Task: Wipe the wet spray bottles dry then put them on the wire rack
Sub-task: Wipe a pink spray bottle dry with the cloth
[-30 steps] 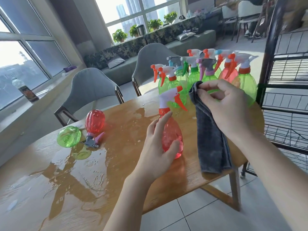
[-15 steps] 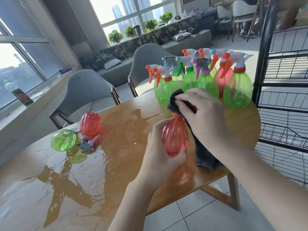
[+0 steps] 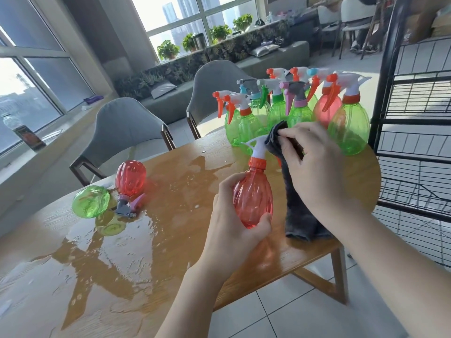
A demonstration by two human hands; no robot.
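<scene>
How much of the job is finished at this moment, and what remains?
Done: nothing shows on the wire rack shelves in view. In hand: the left hand holds a red bottle while the right hand presses a grey cloth to its sprayer. Left: the standing bottles and two lying bottles in the puddle.

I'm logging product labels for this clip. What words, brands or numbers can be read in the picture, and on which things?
None can be read.
Bottle on the windowsill: it has a dark label, too blurred to read.
Red spray bottle gripped by the left hand: no print visible.
Gray cloth held by the right hand: no tag visible.
Green and red spray bottles standing at the table's far end: no labels visible.
</scene>
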